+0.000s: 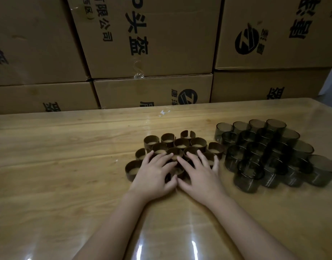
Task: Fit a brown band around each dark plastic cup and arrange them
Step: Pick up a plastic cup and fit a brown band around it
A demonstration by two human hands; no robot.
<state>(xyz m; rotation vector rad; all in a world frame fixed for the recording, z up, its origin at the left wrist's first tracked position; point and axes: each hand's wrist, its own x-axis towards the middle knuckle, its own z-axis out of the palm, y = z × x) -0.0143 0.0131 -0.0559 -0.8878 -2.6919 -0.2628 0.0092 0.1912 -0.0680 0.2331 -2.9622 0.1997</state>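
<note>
the left hand (154, 175) and right hand (200, 173) are laid, fingers straight and spread, on clustered brown split-ring bands (181, 143); dark translucent plastic cups (273, 152) are grouped just beside, on the glossy wooden table (58, 166).

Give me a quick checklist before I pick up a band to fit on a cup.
1. Hands free: left hand and right hand lie flat on the brown bands, gripping nothing: ok.
2. Bands standing upright on the table: ok.
3. Dark cups upright, grouped right of the bands: ok.
4. Any cup already banded: none seen, not ok.
5. Each band's split easy to find: cannot tell.
</note>
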